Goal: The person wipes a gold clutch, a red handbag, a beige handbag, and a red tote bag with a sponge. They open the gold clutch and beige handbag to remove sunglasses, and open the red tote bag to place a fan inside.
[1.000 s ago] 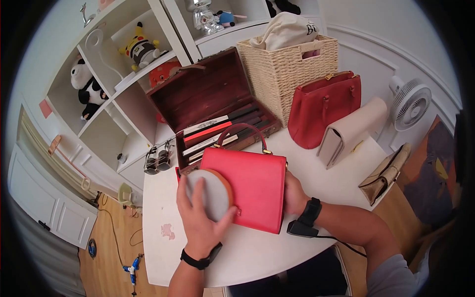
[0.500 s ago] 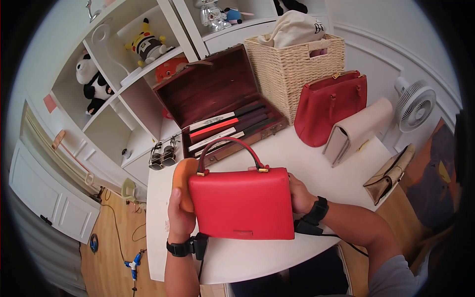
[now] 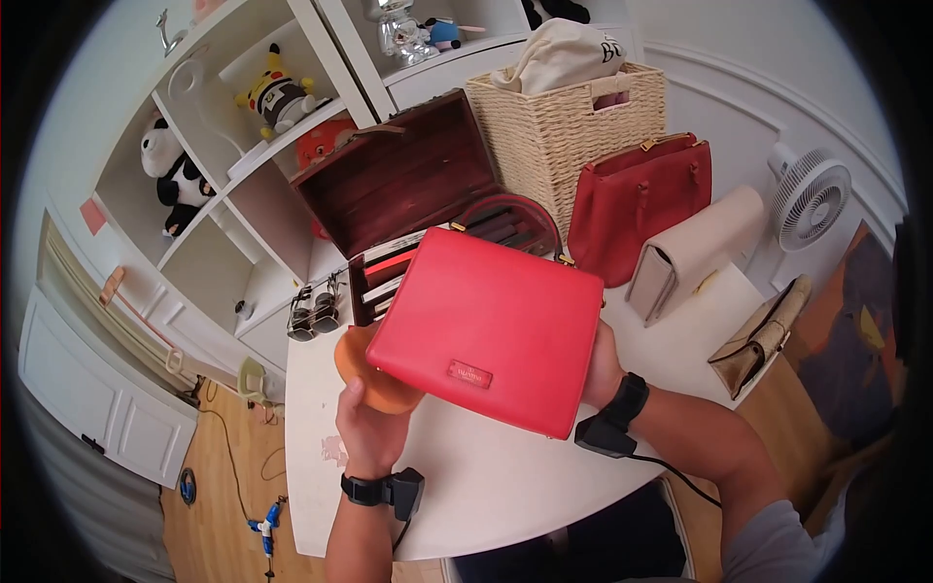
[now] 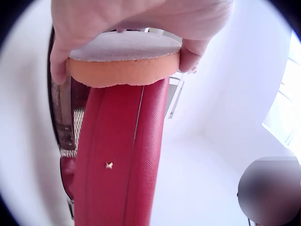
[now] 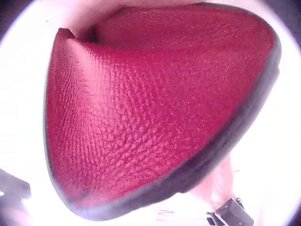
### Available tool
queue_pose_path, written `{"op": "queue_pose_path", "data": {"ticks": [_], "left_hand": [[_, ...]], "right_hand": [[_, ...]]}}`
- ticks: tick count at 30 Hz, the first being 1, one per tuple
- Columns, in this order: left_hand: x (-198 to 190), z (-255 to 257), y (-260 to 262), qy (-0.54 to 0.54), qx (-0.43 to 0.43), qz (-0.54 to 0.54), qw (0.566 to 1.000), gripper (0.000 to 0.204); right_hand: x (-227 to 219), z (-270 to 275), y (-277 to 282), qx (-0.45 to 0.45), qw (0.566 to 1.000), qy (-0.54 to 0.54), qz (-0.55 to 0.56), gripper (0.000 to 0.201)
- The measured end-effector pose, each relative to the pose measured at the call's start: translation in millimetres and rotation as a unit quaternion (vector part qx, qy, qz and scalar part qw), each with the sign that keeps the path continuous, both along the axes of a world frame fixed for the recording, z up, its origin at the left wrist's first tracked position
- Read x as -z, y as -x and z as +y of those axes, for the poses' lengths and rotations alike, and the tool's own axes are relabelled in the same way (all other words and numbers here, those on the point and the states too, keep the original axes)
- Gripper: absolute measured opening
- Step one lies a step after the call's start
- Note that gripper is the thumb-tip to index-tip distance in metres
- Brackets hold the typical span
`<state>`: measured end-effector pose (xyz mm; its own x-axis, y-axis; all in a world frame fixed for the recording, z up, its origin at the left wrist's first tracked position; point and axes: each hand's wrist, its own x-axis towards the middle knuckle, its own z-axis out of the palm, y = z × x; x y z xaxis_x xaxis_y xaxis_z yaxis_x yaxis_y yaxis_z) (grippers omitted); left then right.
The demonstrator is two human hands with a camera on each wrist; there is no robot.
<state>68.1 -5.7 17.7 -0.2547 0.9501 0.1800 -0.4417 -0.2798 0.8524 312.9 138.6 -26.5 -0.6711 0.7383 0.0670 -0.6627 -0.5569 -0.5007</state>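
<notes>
A red leather handbag (image 3: 491, 316) with a small label plate near its lower edge is held tilted over the white table. My right hand (image 3: 603, 367) grips its right side, with the fingers mostly hidden behind the bag. At the bag's left side, my left hand (image 3: 371, 428) holds an orange sponge pad (image 3: 389, 394) with a grey backing. In the left wrist view, thumb and fingers pinch the pad by its edges, and its orange face lies against the bag's narrow side. The bag's textured side panel (image 5: 141, 108), dark along its edge, fills the right wrist view.
Behind the bag stands an open wooden case (image 3: 389, 180) with several long boxes. Sunglasses (image 3: 314, 309) lie left of it. A woven basket (image 3: 573, 126), a darker red handbag (image 3: 637, 204), a pale bag (image 3: 695, 248) and a gold-tan bag (image 3: 758, 340) line the back and right.
The pad has gone from the bag's front face to its left side, its grip shifting to the edges. The bag has turned upright, then tilted back with its label plate showing.
</notes>
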Motion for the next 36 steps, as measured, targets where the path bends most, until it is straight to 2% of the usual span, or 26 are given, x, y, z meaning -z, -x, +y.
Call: {"op": "queue_pose_path", "data": {"ticks": [1, 2, 3, 4, 6, 8, 9, 11, 14, 15, 17, 19, 21, 22, 24, 26, 27, 28, 30, 32, 34, 36], "left_hand": [[-2, 1, -5, 0.005, 0.011, -0.004, 1.000, 0.078], [0, 2, -6, 0.006, 0.012, -0.003, 1.000, 0.078], [4, 2, -6, 0.025, 0.036, -0.010, 0.999, 0.079], [7, 3, -7, 0.043, 0.060, -0.016, 0.997, 0.079], [11, 4, -16, 0.055, 0.097, -0.030, 0.993, 0.082], [19, 3, -33, 0.122, 0.157, -0.064, 0.978, 0.089], [24, 2, -42, 0.123, 0.157, -0.063, 0.978, 0.089], [31, 0, -56, 0.161, 0.237, -0.077, 0.955, 0.096], [26, -3, -64, 0.169, 0.245, -0.080, 0.951, 0.098], [26, -4, -61, 0.169, 0.245, -0.081, 0.951, 0.098], [24, -7, -47, 0.176, 0.155, -0.006, 0.972, 0.097], [16, -7, -27, 0.097, 0.044, 0.155, 0.982, 0.100], [4, -8, 3, 0.059, -0.072, 0.319, 0.943, 0.112], [-13, -14, 10, 0.084, -0.141, 0.395, 0.904, 0.117], [-31, -26, 40, 0.162, -0.208, 0.540, 0.799, 0.121], [-33, -41, 62, 0.229, -0.258, 0.629, 0.697, 0.122], [-26, -47, 79, 0.283, -0.258, 0.667, 0.639, 0.123], [-25, -53, 87, 0.283, -0.260, 0.666, 0.640, 0.123], [-25, -60, 98, 0.456, -0.170, 0.699, 0.524, 0.125], [-24, -62, 109, 0.492, -0.147, 0.683, 0.519, 0.126], [-10, -63, 123, 0.505, -0.086, 0.650, 0.561, 0.125], [-2, -64, 126, 0.464, -0.092, 0.680, 0.560, 0.119]], "right_hand": [[3, 2, 0, 0.001, 1.000, 0.000, 0.001, 0.053], [8, 5, 1, -0.019, 0.999, -0.003, 0.049, 0.052], [12, 6, 1, -0.038, 0.995, -0.006, 0.097, 0.051], [11, 6, 2, -0.036, 0.994, -0.007, 0.098, 0.051], [9, 3, 7, 0.023, 0.996, 0.037, 0.076, 0.048], [6, -1, 12, 0.056, 0.995, 0.027, 0.079, 0.045], [5, -3, 14, 0.087, 0.993, 0.016, 0.081, 0.043], [-2, -7, 17, 0.114, 0.990, 0.011, 0.079, 0.041], [-3, -8, 17, 0.162, 0.984, -0.011, 0.080, 0.039], [-4, -7, 17, 0.181, 0.980, -0.026, 0.084, 0.038], [-4, -7, 13, 0.195, 0.977, -0.060, 0.064, 0.041], [-3, -7, 11, 0.209, 0.973, -0.093, 0.043, 0.044], [-1, -11, 10, 0.235, 0.951, -0.201, 0.011, 0.052], [-3, -13, 9, 0.235, 0.951, -0.201, 0.011, 0.052], [-15, -22, 6, 0.219, 0.937, -0.270, -0.036, 0.058], [-18, -28, 8, 0.218, 0.940, -0.261, -0.037, 0.057], [-16, -29, 9, 0.211, 0.941, -0.261, -0.045, 0.057], [-15, -30, 9, 0.203, 0.942, -0.261, -0.055, 0.056], [-11, -30, 11, 0.198, 0.939, -0.274, -0.061, 0.056], [-11, -31, 12, 0.192, 0.937, -0.285, -0.066, 0.056], [-14, -32, 14, 0.187, 0.931, -0.306, -0.067, 0.056], [-11, -34, 17, 0.190, 0.928, -0.309, -0.080, 0.057]]}}
